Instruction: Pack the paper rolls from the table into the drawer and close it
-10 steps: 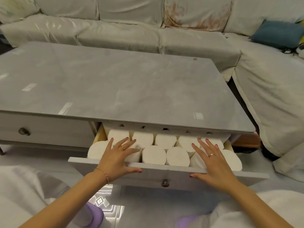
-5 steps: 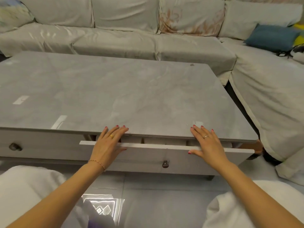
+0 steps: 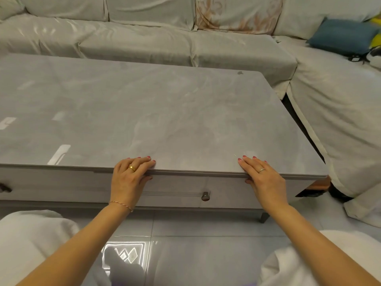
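The drawer (image 3: 181,190) sits flush in the front of the grey coffee table (image 3: 144,112), its round metal knob (image 3: 205,196) showing between my hands. The paper rolls are hidden inside. My left hand (image 3: 129,176) lies over the table's front edge, fingers flat on the top and thumb against the drawer front. My right hand (image 3: 261,176) lies the same way further right, fingers straight on the tabletop, thumb on the drawer front. Neither hand holds anything.
A second drawer knob (image 3: 4,188) shows at the far left of the table front. A pale covered sofa (image 3: 144,38) wraps the table at the back and right, with a blue cushion (image 3: 342,37) on it. Shiny tiled floor (image 3: 185,254) lies between my knees.
The drawer full of white rolls slid in from wide open to fully shut. Both hands moved forward with its front and now rest over the table edge.
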